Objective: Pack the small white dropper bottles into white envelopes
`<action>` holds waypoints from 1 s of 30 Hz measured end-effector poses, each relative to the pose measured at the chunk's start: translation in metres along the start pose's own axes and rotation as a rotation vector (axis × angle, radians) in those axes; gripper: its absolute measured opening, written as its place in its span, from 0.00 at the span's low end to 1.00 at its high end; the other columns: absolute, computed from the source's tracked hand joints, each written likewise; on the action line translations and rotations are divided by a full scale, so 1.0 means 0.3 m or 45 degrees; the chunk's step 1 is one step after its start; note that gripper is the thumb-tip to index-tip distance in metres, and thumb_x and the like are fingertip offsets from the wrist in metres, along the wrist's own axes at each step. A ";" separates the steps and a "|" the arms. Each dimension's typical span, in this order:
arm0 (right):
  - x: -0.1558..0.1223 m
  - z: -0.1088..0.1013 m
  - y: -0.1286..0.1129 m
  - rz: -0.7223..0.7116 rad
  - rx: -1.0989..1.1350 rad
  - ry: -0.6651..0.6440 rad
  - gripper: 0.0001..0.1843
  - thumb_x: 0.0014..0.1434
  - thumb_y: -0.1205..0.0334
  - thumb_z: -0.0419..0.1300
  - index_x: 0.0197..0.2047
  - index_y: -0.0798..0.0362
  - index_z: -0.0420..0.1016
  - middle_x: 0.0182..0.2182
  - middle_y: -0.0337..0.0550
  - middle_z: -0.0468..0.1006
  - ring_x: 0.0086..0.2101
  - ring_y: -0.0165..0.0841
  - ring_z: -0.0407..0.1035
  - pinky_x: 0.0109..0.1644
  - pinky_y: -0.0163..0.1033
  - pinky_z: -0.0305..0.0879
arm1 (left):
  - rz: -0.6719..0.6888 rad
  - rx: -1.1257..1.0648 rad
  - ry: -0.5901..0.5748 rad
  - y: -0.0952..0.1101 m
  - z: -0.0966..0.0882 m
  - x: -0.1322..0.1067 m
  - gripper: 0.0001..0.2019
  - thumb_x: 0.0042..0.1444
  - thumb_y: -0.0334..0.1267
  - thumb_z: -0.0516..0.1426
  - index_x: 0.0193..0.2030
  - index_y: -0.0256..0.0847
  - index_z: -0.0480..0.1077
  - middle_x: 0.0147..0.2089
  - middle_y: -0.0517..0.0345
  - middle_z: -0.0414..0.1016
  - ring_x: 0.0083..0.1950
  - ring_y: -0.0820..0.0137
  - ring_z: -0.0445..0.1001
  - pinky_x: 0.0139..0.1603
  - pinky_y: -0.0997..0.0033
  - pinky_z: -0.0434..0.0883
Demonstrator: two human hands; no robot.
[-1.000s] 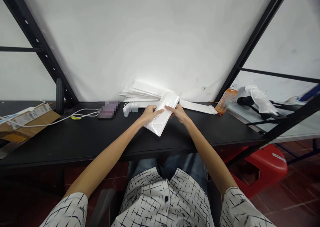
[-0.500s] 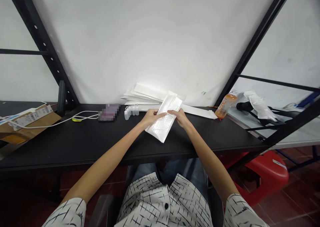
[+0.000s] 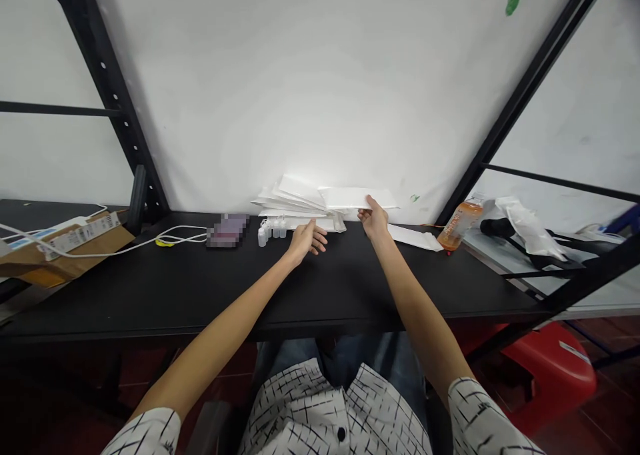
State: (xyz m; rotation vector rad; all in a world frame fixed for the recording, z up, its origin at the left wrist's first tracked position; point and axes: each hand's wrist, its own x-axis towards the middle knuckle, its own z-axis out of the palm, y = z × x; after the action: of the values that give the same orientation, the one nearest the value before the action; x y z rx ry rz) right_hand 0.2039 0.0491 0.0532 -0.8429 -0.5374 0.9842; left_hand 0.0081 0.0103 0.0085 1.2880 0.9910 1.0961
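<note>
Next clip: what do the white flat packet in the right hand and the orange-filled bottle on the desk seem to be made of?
The white flat packet in the right hand looks like thin plastic film or coated paper: smooth, matte, opaque; too blurred to settle. The bottle looks like clear plastic: glossy, with orange liquid showing through.

Straight ahead of me rises a plain white wall [image 3: 280, 88], with one small green spot [image 3: 513, 3] high on the right, and it is lit brightest just above the desk. Black metal rack uprights [image 3: 107, 88], the left one punched with a row of holes, frame it on both sides, with thin black crossbars running off them. Below the wall runs a long black desk [image 3: 150, 288]. Off to my right is a second, white-topped table [image 3: 500, 251]. Under it, a red plastic stool [image 3: 555, 375] sits on dark red floor tiles [image 3: 565, 421].
</note>
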 end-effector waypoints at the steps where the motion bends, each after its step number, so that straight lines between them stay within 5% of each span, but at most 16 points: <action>1: 0.010 0.047 0.011 0.014 -0.002 -0.018 0.14 0.57 0.62 0.69 0.33 0.53 0.66 0.20 0.32 0.71 0.19 0.24 0.66 0.21 0.26 0.70 | -0.032 0.036 -0.040 -0.011 0.005 0.003 0.30 0.68 0.60 0.45 0.34 0.34 0.73 0.27 0.52 0.77 0.21 0.72 0.75 0.19 0.76 0.64; 6: 0.041 0.275 0.086 0.153 0.056 -0.209 0.15 0.56 0.60 0.71 0.37 0.55 0.69 0.30 0.40 0.75 0.30 0.31 0.78 0.35 0.33 0.81 | -0.116 0.152 -0.207 -0.049 0.035 0.009 0.27 0.71 0.53 0.45 0.33 0.34 0.72 0.26 0.53 0.77 0.20 0.74 0.74 0.19 0.77 0.64; 10: 0.036 0.346 0.120 0.289 -0.013 -0.261 0.15 0.56 0.63 0.71 0.40 0.55 0.69 0.39 0.45 0.73 0.37 0.35 0.80 0.37 0.34 0.82 | -0.092 0.156 -0.253 -0.048 0.040 0.009 0.27 0.71 0.53 0.45 0.33 0.34 0.72 0.26 0.55 0.77 0.20 0.75 0.74 0.19 0.77 0.63; 17: 0.013 0.313 0.117 0.317 -0.162 -0.362 0.08 0.60 0.73 0.64 0.35 0.57 0.68 0.34 0.46 0.73 0.34 0.33 0.80 0.39 0.31 0.81 | -0.057 0.177 -0.277 -0.058 0.045 0.012 0.27 0.71 0.53 0.45 0.32 0.34 0.71 0.24 0.57 0.75 0.19 0.74 0.73 0.19 0.77 0.62; 30: 0.022 0.205 0.112 0.371 -0.281 -0.517 0.07 0.62 0.64 0.64 0.37 0.59 0.73 0.32 0.55 0.82 0.35 0.37 0.81 0.36 0.34 0.79 | -0.036 0.238 -0.302 -0.057 0.045 0.004 0.25 0.71 0.52 0.47 0.33 0.34 0.72 0.25 0.56 0.76 0.19 0.74 0.73 0.19 0.77 0.62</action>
State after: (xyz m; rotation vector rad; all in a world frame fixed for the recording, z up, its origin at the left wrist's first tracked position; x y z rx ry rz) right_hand 0.1452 0.0873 0.0616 -0.9386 -0.9000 1.3960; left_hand 0.0225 0.0091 -0.0079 1.5116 0.9449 0.8205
